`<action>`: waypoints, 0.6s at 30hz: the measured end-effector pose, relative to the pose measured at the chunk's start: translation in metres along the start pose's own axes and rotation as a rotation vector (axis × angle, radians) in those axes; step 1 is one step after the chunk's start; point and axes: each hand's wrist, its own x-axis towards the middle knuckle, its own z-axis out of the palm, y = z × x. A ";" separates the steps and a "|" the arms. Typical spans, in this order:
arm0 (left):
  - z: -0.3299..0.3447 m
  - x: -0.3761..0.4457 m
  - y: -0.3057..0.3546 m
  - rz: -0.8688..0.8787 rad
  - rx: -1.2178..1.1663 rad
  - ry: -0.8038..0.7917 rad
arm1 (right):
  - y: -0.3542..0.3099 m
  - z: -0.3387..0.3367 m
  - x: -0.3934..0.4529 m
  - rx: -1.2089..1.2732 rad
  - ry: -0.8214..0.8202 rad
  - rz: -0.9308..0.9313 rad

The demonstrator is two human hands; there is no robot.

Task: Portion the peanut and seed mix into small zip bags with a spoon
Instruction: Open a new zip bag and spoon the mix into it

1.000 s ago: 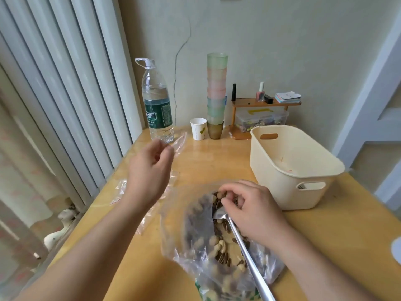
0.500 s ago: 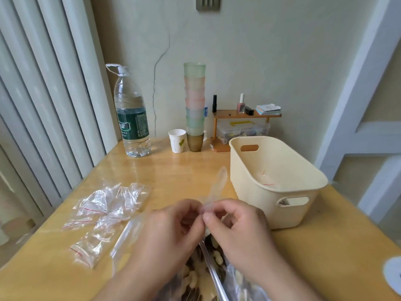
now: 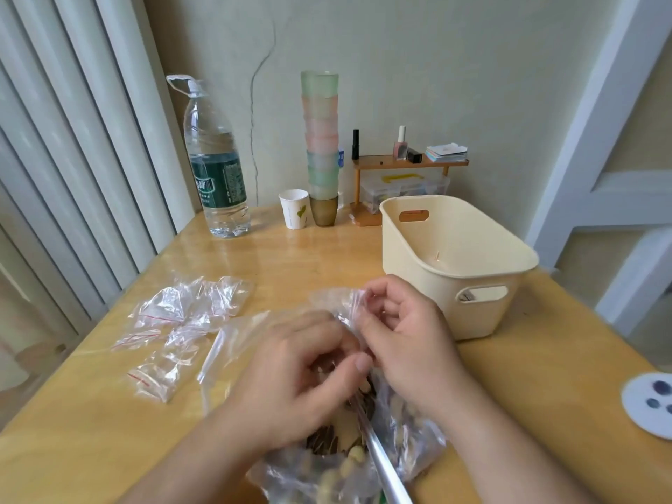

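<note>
Spoon (image 3: pixel 381 463) bowl behind blurred hands (image 3: pixel 349 365), handle cropped below.

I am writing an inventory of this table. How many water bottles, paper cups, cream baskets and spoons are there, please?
water bottle: 1
paper cup: 1
cream basket: 1
spoon: 1
Total: 4

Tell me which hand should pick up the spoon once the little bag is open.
Probably the right hand: the spoon handle slants out of the mix bag just beneath it, while the left hand can keep holding the small zip bag.
</note>
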 end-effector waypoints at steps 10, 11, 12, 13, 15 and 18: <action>-0.016 0.009 -0.002 -0.447 -0.653 0.122 | -0.014 -0.015 0.007 0.486 -0.007 0.182; -0.016 0.009 -0.002 -0.457 -0.753 0.115 | -0.014 -0.015 0.006 0.488 -0.009 0.181; -0.017 0.010 -0.002 -0.447 -0.764 0.120 | -0.014 -0.015 0.006 0.481 -0.006 0.183; -0.018 0.011 -0.002 -0.439 -0.734 0.134 | -0.013 -0.015 0.005 0.461 0.005 0.178; -0.021 0.012 -0.003 -0.441 -0.689 0.178 | -0.008 -0.016 0.006 0.385 0.048 0.154; -0.022 0.012 -0.004 -0.468 -0.702 0.202 | -0.003 -0.016 0.008 0.298 0.091 0.125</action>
